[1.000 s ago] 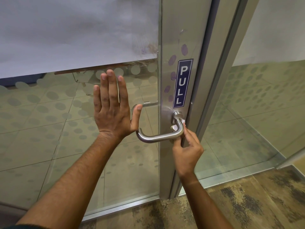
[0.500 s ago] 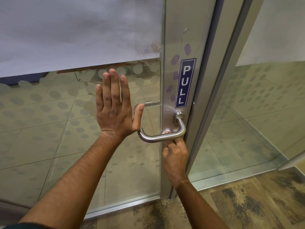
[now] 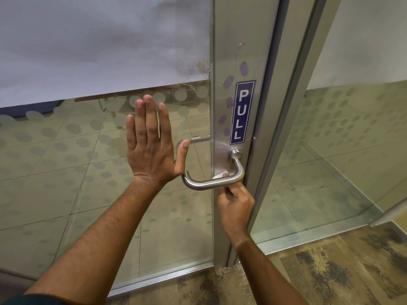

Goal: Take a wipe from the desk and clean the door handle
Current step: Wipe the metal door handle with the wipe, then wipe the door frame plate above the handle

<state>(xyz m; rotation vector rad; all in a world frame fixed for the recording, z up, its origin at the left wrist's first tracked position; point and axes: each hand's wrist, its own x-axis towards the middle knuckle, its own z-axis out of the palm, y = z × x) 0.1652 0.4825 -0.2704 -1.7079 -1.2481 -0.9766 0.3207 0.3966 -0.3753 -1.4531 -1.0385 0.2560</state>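
A brushed steel lever door handle point(image 3: 211, 183) sticks out of the metal door stile below a blue PULL sign point(image 3: 241, 112). My right hand point(image 3: 234, 202) is just under the handle's bar, fingers closed on a small white wipe point(image 3: 221, 174). The wipe peeks up behind the bar, pressed against it near the bend. My left hand point(image 3: 152, 144) lies flat on the glass door panel point(image 3: 92, 168) left of the handle, fingers spread, thumb beside the handle's free end.
The upper glass is frosted, with a dotted band lower down. A second handle point(image 3: 193, 140) shows through the glass on the far side. The door frame point(image 3: 293, 89) and a fixed glass panel stand to the right. Patterned carpet point(image 3: 343, 267) covers the floor below.
My right hand has slid from the handle's right bend down and left under the bar with the wipe. The left hand has stayed flat on the glass.
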